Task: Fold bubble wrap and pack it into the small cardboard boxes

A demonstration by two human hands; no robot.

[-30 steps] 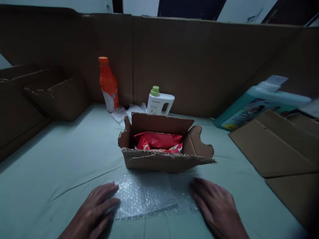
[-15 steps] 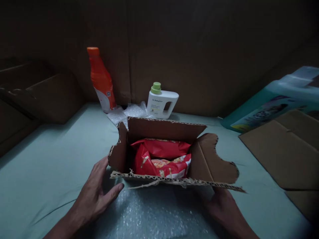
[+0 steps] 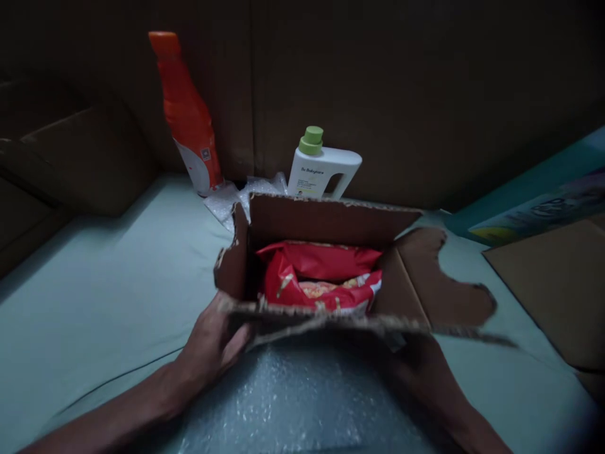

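Observation:
An open cardboard box (image 3: 331, 217) with ragged flaps stands in front of me. Inside it lie red plastic food packets (image 3: 326, 261), one behind the other. My left hand (image 3: 215, 337) grips the box's near left corner, thumb on the front side and fingers around the left wall. At the near right, my right hand (image 3: 418, 369) holds the box from below the front flap, which hides its fingers. A sheet of bubble wrap (image 3: 293, 403) lies beneath and in front of the box.
Behind the box stand an orange bottle (image 3: 189, 120) and a white jug with a green cap (image 3: 309, 167), near a small piece of bubble wrap (image 3: 267, 185). To the right are a teal container (image 3: 534, 189) and a cardboard piece (image 3: 553, 284). Another box (image 3: 89, 157) is at left.
My left hand has closed on the box's left corner, where it was open beside it before. The box now covers the white jug's base. The whole view has shifted closer.

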